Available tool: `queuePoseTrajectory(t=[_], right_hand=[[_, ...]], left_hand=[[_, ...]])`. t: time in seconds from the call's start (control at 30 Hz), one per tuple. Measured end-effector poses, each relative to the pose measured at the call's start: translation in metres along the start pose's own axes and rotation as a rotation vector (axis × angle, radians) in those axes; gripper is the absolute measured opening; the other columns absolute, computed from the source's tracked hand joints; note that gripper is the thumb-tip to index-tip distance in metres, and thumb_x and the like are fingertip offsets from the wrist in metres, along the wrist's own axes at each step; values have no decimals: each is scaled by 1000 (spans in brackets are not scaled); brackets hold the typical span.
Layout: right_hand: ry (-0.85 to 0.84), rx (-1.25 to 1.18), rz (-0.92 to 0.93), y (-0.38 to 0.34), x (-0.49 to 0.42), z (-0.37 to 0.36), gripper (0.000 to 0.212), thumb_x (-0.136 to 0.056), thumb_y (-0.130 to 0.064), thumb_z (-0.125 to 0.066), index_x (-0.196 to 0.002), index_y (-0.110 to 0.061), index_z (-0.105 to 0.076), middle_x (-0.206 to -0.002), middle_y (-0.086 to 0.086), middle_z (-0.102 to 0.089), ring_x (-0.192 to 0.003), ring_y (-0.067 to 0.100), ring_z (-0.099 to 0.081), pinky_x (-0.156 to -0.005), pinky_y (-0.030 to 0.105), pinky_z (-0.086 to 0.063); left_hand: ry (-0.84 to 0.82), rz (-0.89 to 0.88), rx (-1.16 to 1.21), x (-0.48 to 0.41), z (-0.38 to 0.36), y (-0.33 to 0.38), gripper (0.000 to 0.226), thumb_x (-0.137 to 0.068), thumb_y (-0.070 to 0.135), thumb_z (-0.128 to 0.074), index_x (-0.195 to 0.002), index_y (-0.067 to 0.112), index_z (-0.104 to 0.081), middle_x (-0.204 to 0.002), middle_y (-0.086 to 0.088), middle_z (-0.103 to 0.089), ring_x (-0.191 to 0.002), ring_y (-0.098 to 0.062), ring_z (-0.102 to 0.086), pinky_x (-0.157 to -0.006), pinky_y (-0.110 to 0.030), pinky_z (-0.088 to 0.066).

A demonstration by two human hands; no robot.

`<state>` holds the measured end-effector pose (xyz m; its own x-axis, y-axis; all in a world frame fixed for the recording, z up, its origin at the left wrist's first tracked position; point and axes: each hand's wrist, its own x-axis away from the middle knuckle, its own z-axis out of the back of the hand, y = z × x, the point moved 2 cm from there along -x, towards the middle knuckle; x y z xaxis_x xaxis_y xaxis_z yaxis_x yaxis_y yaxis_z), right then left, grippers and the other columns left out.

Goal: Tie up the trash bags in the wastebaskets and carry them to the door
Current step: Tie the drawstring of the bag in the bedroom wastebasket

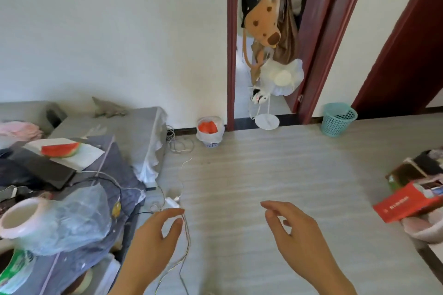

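Trash bag [212,137] contents too blurry to ID.

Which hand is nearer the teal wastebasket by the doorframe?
Right. The right hand is below and somewhat left of the teal wastebasket. The left hand is much farther left, beside the thin wires.

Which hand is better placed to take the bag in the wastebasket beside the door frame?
Probably the left hand: the bagged wastebasket stands ahead on its side. The right hand is equally empty but farther across.
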<state>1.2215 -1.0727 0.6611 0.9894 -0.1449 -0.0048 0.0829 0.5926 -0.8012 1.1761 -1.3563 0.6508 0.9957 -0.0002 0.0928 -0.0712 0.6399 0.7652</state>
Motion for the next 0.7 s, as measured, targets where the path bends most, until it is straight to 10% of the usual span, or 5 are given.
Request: queuePoseTrajectory(t=[0.7], right_hand=[[-74,-6,-200,69,-563,-37,23,-97,-43,-49,-116,-49,-61,-115,-35,-58,-108,-20,-50,-90,12,-45]], left_hand=[[-154,7,-131,-592,-74,63,23,-97,31,-54,-118,38,-62,-113,22,-57,-102,5,-49,-85,-14,-33]])
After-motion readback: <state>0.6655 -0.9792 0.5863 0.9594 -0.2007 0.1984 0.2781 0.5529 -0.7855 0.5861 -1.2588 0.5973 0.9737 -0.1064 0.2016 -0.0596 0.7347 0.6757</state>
